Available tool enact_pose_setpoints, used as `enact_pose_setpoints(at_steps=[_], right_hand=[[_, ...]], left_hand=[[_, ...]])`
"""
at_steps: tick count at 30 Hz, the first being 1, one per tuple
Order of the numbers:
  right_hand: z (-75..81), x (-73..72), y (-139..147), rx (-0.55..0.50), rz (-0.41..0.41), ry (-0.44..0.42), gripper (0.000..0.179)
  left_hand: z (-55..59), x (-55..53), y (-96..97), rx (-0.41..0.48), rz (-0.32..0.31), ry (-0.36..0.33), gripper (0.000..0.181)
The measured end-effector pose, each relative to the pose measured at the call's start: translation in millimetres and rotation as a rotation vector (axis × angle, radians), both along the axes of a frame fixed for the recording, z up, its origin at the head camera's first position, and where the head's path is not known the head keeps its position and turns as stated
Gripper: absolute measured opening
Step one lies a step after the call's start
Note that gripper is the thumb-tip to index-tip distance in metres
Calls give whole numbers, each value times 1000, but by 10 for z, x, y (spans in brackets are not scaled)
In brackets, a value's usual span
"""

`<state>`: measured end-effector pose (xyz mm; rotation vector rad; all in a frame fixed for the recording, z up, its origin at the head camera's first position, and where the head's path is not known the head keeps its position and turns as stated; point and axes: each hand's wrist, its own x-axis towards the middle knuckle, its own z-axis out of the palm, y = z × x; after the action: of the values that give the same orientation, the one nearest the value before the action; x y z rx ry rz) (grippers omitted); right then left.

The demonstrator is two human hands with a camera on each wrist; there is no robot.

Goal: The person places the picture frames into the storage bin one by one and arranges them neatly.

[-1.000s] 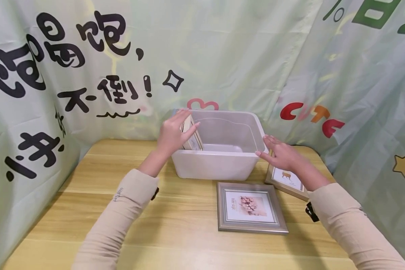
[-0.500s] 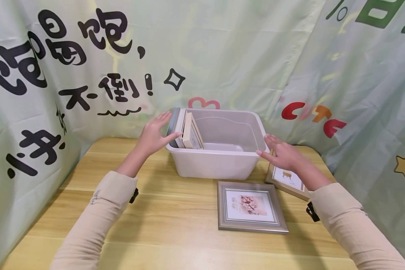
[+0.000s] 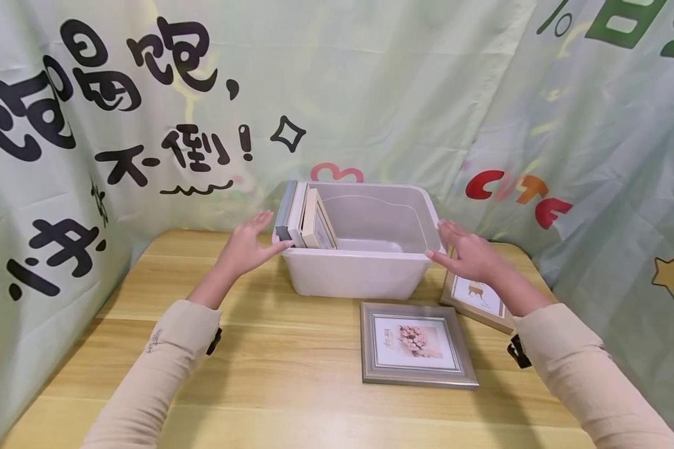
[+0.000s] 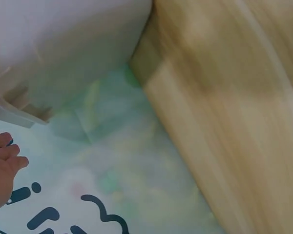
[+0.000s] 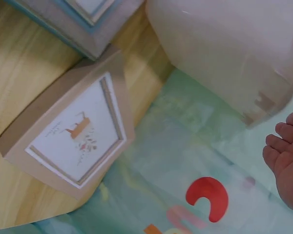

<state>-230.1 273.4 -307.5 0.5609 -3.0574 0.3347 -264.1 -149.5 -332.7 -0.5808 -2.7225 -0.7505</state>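
Observation:
A light grey plastic bin (image 3: 359, 274) stands near the back of the wooden table. Inside, along its left end, several picture frames (image 3: 317, 227) lean upright side by side. My left hand (image 3: 244, 249) is at the bin's left end, fingers extended, thumb by the front left corner of the rim. At the opposite end, my right hand (image 3: 470, 254) has its thumb against the rim and its fingers stretched along the outside. Neither hand curls round anything; both also show in the wrist views, the left hand (image 4: 2, 168) and the right hand (image 5: 289, 163) with fingers fairly straight.
In front of the bin a silver-bronze picture frame (image 3: 418, 342) with a pink flower print lies flat. A tan-framed picture (image 3: 477, 294) with a small chair print lies to its right, partly under my right arm. Printed cloth (image 3: 371, 93) hangs behind the table (image 3: 292, 374).
My left hand has come off the frames in the bin, moved left and down to the bin's left end. Those frames are now uncovered. The right hand and bin have barely moved.

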Motion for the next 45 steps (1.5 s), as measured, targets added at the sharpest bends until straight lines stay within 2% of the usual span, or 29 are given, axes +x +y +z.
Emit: enact_pose_setpoints(at_steps=[4,8,14,18,24,30,37,45], right_hand=[[85,39,5,-67,7,76,70],[126,85,10,-151,5,177,60],[25,173,14,-318,-65,364,49],[-81,248,14,-432,-127,434,43],[-345,310,68,-457,-167,438,39],[-661,374,124,-453,-178,478,32],[-1034,517,124,-470,-286,351,32],[-1352,661,46,-560,-369,320,31]], left_hand=[[-47,3,-24,-33,-6,-50,82],[-70,5,-39,-53,-10,-67,83],[-84,6,-52,-51,-26,-57,82],[-100,-5,-53,-41,-33,-61,82],[-112,-27,-57,-39,-37,-59,80],[-108,-38,-45,-35,-46,-60,80],[-117,-55,-17,-22,-58,-63,78],[-123,-50,-10,-15,-65,-55,76]])
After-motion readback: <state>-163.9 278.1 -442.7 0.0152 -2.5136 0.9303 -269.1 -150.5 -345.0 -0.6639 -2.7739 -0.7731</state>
